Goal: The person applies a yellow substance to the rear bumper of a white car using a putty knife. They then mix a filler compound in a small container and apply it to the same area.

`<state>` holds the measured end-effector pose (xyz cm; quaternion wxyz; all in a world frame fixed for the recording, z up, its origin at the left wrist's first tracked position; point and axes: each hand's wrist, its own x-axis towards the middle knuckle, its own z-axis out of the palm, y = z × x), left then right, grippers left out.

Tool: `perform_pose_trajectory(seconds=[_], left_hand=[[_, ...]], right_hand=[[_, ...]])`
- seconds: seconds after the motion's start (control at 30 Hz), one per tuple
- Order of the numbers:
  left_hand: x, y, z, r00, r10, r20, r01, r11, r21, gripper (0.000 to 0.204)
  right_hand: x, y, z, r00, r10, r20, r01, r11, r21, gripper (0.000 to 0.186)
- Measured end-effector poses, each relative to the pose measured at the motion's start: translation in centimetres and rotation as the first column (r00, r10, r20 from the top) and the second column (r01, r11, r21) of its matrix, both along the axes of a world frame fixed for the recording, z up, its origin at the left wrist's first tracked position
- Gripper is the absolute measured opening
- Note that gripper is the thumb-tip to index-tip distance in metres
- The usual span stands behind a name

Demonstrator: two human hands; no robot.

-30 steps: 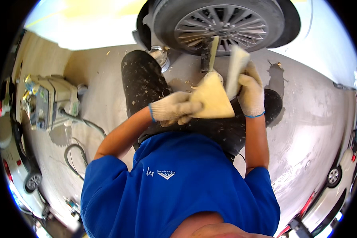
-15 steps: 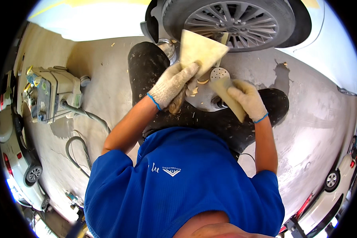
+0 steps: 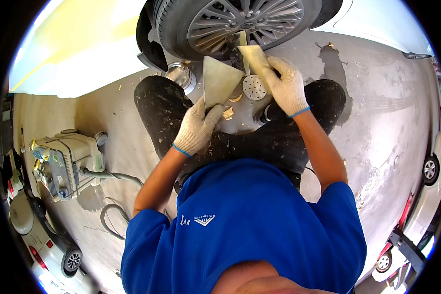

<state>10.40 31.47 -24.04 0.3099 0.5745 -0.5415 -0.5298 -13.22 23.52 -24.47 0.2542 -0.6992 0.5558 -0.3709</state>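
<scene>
My left hand [image 3: 196, 126], in a white knitted glove with a blue cuff, grips a pale yellow putty spreader [image 3: 221, 81] by its narrow end, wide edge up. In the same kind of glove, my right hand [image 3: 288, 88] closes round a second yellowish spreader [image 3: 256, 61], tilted and seen partly edge-on. The two spreaders are apart, over the floor between my knees. Below the right one lies a round perforated sanding pad [image 3: 254, 88]. A dark piece [image 3: 234, 53] beside a pale strip stands by the wheel; its kind is unclear.
In front is a car wheel [image 3: 247, 24] beneath a white body panel with yellowish patches [image 3: 78, 44]. A metal can [image 3: 179, 76] stands by my left knee. At left is a dusty beige machine [image 3: 68, 164] with a hose [image 3: 115, 175]. Other cars [image 3: 49, 235] are parked at both sides.
My right hand has moved up and toward the wheel with its spreader. My left hand has come down slightly, its spreader more upright. The whole view has shifted.
</scene>
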Motion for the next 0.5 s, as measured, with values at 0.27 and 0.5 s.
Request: perform_pose_trajectory(seconds=[0.27,0.5], left_hand=[[1.8,-0.7,-0.4,0.848,-0.004,0.531,0.247,0.888,-0.388,0.038],[2.9,-0.9,-2.2,0.886,0.013,0.463,0.075,0.982,-0.172,0.05]], right_hand=[[-2.2,0.4,3.7,0.953,0.294,0.076,-0.302,0.893,0.333,0.027],[-3.1,0.1,4.9,0.962,0.149,-0.227,-0.166,0.985,-0.055,0.018]])
